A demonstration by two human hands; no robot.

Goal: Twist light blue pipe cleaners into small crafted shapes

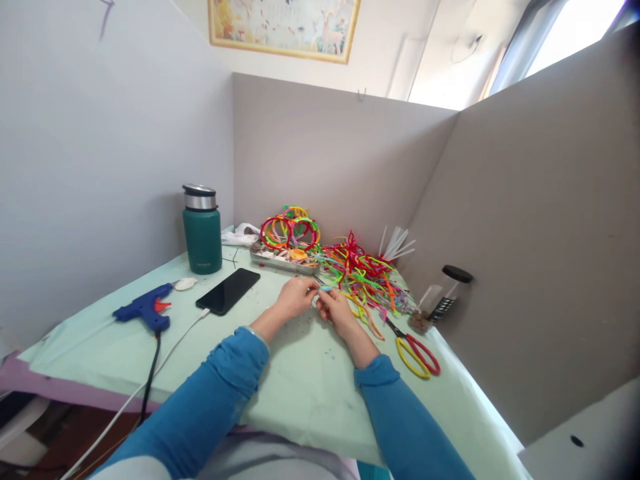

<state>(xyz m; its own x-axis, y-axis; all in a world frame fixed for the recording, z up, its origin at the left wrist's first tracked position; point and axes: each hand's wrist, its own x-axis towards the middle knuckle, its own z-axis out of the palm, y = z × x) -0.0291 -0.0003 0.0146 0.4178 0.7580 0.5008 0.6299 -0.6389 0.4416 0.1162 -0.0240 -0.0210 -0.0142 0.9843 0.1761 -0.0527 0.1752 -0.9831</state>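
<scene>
My left hand (297, 297) and my right hand (337, 311) meet over the middle of the table, fingers pinched together. Between their fingertips is a small light-blue piece (326, 289) that looks like a bit of pipe cleaner; most of it is hidden by the fingers. Just beyond my right hand lies a heap of colourful pipe cleaners (357, 267), with a few yellow and orange ones beside the wrist. Scissors (417, 353) with one yellow and one red handle rest to the right. Behind my hands, a metal tray (285, 264) carries small pieces and several pipe-cleaner rings (290, 232).
On the left are a blue glue gun (146, 307), a black phone (229, 291) with a white cable, and a green bottle (202, 233). White sticks (397, 244) stand at the back right, near a tilted clear jar (440, 300) with a black lid. Grey partitions (330, 147) enclose the table.
</scene>
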